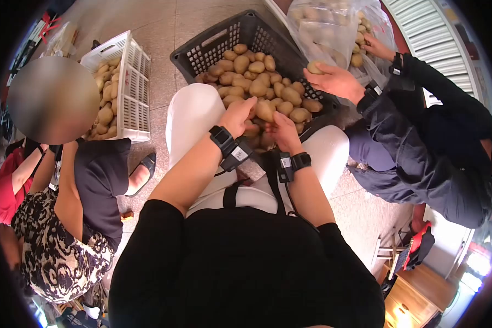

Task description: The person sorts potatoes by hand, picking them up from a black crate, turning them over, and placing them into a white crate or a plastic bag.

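Between my knees, a potato (265,111) is held by the fingertips of both my hands, just above the heap. My left hand (238,117) is closed against its left side, with the fingers partly hidden. On its lower right, my right hand (285,134) has thumb and curled fingers against it. Below and beyond my hands, many loose potatoes (240,64) fill a black plastic crate (216,41). The near end of this crate is hidden behind my hands and legs.
At right, another person's hand (336,82) holds a potato over the crate; their other hand (378,47) reaches to a clear plastic bag (325,33) of potatoes. At left, a white crate (134,90) of potatoes stands beside a seated person (65,240). A wooden cabinet (421,290) is at lower right.
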Available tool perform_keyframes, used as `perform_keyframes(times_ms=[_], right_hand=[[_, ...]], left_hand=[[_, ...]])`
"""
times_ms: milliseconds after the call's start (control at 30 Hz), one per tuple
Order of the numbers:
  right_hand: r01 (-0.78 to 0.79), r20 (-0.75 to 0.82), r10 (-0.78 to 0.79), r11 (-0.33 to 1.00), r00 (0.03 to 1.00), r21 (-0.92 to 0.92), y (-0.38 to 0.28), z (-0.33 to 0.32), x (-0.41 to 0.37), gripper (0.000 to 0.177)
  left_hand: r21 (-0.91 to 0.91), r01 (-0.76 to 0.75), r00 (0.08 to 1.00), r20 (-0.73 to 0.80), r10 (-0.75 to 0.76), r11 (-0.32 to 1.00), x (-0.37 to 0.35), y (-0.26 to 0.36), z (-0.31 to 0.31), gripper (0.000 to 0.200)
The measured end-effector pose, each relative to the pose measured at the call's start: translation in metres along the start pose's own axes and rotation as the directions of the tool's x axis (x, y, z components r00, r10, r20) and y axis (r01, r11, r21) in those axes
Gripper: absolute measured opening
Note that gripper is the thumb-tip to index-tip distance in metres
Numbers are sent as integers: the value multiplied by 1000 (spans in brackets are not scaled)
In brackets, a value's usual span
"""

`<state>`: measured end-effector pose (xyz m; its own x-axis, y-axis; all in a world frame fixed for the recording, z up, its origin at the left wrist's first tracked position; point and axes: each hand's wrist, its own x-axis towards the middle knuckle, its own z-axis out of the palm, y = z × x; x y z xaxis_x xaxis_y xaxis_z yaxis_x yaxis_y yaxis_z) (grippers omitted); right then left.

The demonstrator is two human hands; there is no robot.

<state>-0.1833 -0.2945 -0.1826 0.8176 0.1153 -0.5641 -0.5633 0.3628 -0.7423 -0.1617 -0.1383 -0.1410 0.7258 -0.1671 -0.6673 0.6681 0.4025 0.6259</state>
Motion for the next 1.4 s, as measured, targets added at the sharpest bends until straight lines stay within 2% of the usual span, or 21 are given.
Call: perform_keyframes(times_ms=[33, 100, 167, 233, 267, 367, 400, 467, 600, 700, 767, 867, 967, 1000, 1133, 1200, 1233, 1300, 1333, 1367, 1400], right_hand=[[2, -8, -1, 1000, 1000, 7, 0, 3, -3, 26], [85, 205, -71, 995, 976, -57, 1, 5, -6, 26], [184, 174, -156, 970, 972, -159, -6, -1, 1, 24], [370, 58, -476, 596, 878, -713, -12, -12, 12, 22], [406, 53, -658, 399, 752, -822, -19, -15, 11, 22], [88, 50, -649, 26, 759, -996, -33, -39, 20, 36], [94, 54, -645, 27, 762, -995, -32, -42, 24, 36], [-154, -170, -450, 72, 877, -985, -28, -43, 29, 57], [-220, -239, -350, 91, 906, -971, -23, -41, 41, 63], [-164, -172, -359, 54, 917, -985, -23, -47, 44, 65], [-145, -167, -243, 104, 956, -984, -24, -49, 41, 60], [-42, -74, -310, 109, 948, -993, -19, -46, 37, 53], [194, 104, -227, 421, 968, -886, 7, -53, 55, 51], [108, 53, -186, 298, 981, -949, -10, -15, 23, 52], [178, 201, -254, -111, 946, -978, 38, 6, 2, 43], [151, 171, -275, -91, 946, -984, 31, 29, -13, 42], [144, 165, -258, -97, 952, -985, 31, 26, -12, 44], [154, 158, -238, -36, 958, -987, 32, 17, -6, 46], [168, 160, -227, 16, 961, -986, 32, 15, -2, 48], [177, 168, -232, 17, 958, -984, 33, 14, 1, 48], [169, 170, -215, -22, 962, -985, 34, 12, 3, 49]], left_hand=[[7, 6, 1000, 5, -6, 1000, 0, -4, 1, 30], [-103, 186, 956, 250, -155, 977, 2, -8, 0, 32], [-145, 177, 947, 295, -128, 974, 8, -10, 2, 31], [-173, 140, 978, 178, -108, 975, 8, -9, 5, 28], [-167, 117, 981, 171, -89, 979, 12, -10, 3, 27], [-130, 92, 985, 156, -72, 987, 13, -9, 8, 26], [-131, 87, 987, 149, -67, 988, 15, -10, 8, 26], [-118, 78, 989, 138, -61, 990, 21, -13, 4, 26], [-98, 30, 994, 111, -19, 995, 27, -18, -1, 25], [-130, -18, 992, 119, 34, 991, 27, -18, -4, 24], [-144, -15, 989, 144, 36, 989, 28, -16, -5, 23], [-163, -22, 981, 188, 53, 986, 20, -12, 1, 22], [-283, -45, 973, 206, 106, 958, 23, -13, -2, 23], [-338, -81, 952, 252, 173, 938, 13, -6, -3, 24], [-481, -137, 950, 183, 252, 866, 4, 23, -11, 24], [-643, -184, 839, 292, 460, 744, -4, 48, -23, 20], [-736, -205, 872, 162, 462, 646, -10, 63, -32, 18], [-656, -414, 781, 101, 617, 631, -9, 90, -78, 14], [-661, -510, 792, -113, 599, 550, -23, 107, -94, 9], [-640, -536, 791, -154, 592, 550, -18, 115, -127, 12], [-602, -649, 727, -309, 613, 465, -17, 123, -154, 14]])
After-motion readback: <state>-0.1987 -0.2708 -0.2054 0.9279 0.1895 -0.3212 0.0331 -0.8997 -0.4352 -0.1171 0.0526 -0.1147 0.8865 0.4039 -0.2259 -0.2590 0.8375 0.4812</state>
